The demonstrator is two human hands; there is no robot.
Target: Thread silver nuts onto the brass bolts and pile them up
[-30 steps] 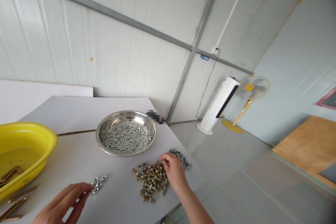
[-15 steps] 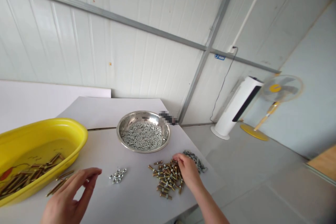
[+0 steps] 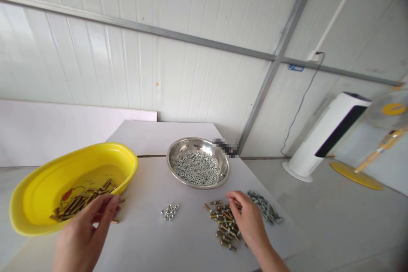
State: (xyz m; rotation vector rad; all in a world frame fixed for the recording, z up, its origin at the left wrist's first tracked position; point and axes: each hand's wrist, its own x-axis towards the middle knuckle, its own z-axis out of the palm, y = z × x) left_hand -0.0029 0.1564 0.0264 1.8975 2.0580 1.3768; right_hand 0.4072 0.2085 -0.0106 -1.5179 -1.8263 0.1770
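My left hand is open, with its fingers stretched toward the near rim of a yellow basin. The basin holds long brass bolts, and a few loose ones lie on the table by my fingertips. My right hand rests on the right side of a pile of short brass bolts with nuts. Its fingers are curled down into the pile, and what they pinch is hidden. A small cluster of silver nuts lies between my hands. A steel bowl full of nuts stands behind it.
A heap of silver washers lies right of my right hand, close to the table's right edge. White wall panels stand behind the table. A white tower fan and a yellow pedestal fan stand on the floor at the right.
My left hand has moved left, from the small cluster of nuts to the yellow basin's rim. My head has turned left. My right hand has stayed on the bolt pile.
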